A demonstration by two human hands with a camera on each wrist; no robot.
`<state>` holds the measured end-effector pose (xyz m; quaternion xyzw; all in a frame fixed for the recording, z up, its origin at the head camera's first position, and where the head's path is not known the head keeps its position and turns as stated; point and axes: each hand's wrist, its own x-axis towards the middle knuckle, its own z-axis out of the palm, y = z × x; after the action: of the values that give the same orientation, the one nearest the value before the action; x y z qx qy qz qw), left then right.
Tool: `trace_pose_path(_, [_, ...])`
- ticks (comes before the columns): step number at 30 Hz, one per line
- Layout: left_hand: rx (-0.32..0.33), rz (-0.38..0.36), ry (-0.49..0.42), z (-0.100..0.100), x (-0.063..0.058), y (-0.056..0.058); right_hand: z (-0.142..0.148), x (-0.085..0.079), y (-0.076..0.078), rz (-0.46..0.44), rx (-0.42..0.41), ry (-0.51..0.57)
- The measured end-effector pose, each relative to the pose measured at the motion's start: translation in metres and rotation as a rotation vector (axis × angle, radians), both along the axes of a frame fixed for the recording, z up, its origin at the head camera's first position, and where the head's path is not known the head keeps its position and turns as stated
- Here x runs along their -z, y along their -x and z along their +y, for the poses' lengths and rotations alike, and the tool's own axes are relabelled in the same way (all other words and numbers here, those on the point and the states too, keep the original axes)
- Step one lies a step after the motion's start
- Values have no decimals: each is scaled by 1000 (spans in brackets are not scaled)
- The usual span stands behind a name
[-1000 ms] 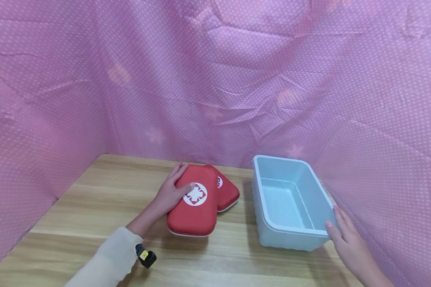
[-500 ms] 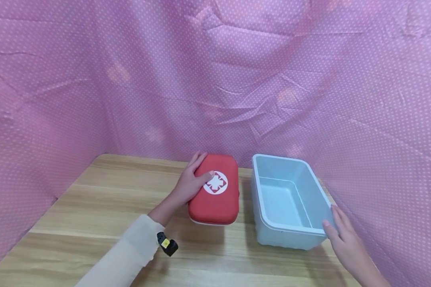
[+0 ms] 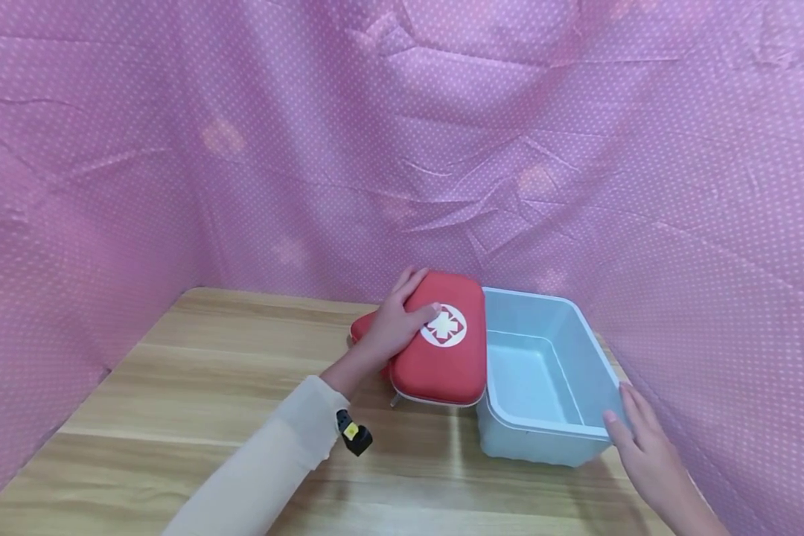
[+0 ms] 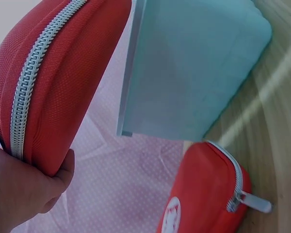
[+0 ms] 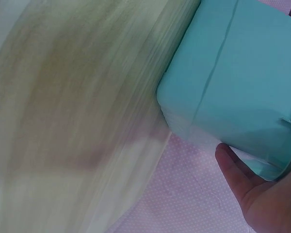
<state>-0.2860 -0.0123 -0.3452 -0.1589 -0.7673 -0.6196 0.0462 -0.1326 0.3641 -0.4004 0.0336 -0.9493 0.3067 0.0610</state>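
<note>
My left hand (image 3: pixel 395 324) grips a red first-aid case (image 3: pixel 449 372) with a white cross emblem, thumb on top and fingers round its far side. The case is raised off the table, its right edge over the left rim of a light blue plastic bin (image 3: pixel 549 428). Below and to the left, a second red first-aid case (image 3: pixel 363 324) lies mostly hidden; its emblem and zipper pull (image 4: pixel 254 202) show in the left wrist view. My right hand (image 3: pixel 653 454) holds the bin's near right corner, with the thumb at the rim and the fingers along the outer side.
The bin stands on a wooden table (image 3: pixel 194 387) near its right side. Pink dotted cloth (image 3: pixel 402 149) hangs behind and on both sides. A small black device with a yellow mark (image 3: pixel 353 433) is on the left wrist.
My left hand has carried the case right and away from me, from in front of the second case to the bin's left rim. The right hand stays at the bin's corner.
</note>
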Motion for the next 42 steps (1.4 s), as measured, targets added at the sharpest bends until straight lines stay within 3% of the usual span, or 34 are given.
trace_pose_path(13, [19, 25, 8, 48, -26, 4, -2, 3, -2, 43, 9, 14])
trace_pose_path(22, [0, 11, 6, 82, -31, 14, -5, 2, 0, 39, 33, 1])
trace_pose_path(30, [-41, 5, 73, 111, -27, 21, -4, 3, 3, 58, 36, -19])
trace_pose_path(38, [-59, -14, 151, 134, -15, 18, -4, 4, 1, 97, 42, -18])
trace_pose_path(42, [-39, -43, 178, 145, -10, 14, -4, 5, 1, 123, 43, -13])
